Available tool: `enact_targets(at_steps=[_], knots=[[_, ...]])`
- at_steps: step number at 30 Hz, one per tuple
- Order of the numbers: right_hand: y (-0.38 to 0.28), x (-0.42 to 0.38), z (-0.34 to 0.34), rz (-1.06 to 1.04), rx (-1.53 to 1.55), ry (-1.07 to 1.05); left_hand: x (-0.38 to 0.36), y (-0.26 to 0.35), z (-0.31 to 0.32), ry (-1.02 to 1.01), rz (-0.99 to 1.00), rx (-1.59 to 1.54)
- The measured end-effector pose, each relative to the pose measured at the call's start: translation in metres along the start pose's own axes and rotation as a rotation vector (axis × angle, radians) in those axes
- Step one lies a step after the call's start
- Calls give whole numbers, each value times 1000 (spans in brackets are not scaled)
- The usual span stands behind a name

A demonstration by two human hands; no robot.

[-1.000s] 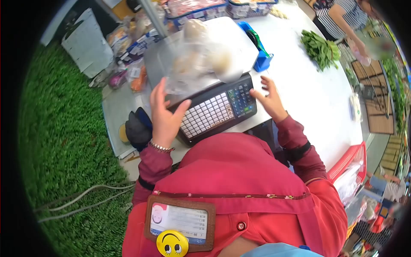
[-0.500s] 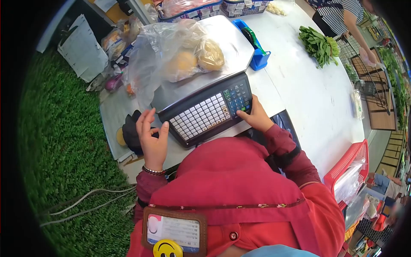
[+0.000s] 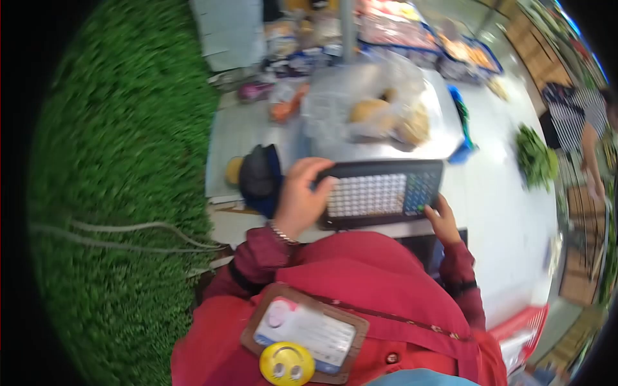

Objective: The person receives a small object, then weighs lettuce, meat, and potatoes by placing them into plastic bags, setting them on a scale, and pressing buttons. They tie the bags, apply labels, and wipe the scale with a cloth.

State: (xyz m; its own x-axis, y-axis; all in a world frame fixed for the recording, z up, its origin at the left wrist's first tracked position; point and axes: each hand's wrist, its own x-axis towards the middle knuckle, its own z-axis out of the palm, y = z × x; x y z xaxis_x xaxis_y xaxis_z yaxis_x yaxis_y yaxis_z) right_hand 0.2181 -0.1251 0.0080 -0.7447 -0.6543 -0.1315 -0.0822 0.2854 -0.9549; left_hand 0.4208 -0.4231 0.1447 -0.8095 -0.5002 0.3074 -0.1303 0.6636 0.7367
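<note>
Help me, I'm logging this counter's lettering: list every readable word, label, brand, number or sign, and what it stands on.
No text is readable.
Black keyboard with white and blue keys: key markings blurred.
Brown-framed rectangular ID badge: print too small and blurred.
Round yellow badge: drawn face, no visible words.

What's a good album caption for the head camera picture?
Left hand and right hand at a black rectangular keypad, near a clear plastic bag of round tan produce.
</note>
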Motion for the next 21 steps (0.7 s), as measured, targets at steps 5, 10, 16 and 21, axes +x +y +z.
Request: enact_targets(at_steps=[5, 10, 16, 21], knots=[[-50, 23, -31, -1, -234, 96, 7, 7, 22, -4, -154, -321], [-176, 74, -19, -429, -457, 109, 63, -35, 44, 139, -267, -387], [-225, 139, 52, -853, -883, 80, 118, 21, 22, 22, -60, -580], [-219, 141, 93, -811, -426, 208, 109, 54, 6, 10, 489, -380]])
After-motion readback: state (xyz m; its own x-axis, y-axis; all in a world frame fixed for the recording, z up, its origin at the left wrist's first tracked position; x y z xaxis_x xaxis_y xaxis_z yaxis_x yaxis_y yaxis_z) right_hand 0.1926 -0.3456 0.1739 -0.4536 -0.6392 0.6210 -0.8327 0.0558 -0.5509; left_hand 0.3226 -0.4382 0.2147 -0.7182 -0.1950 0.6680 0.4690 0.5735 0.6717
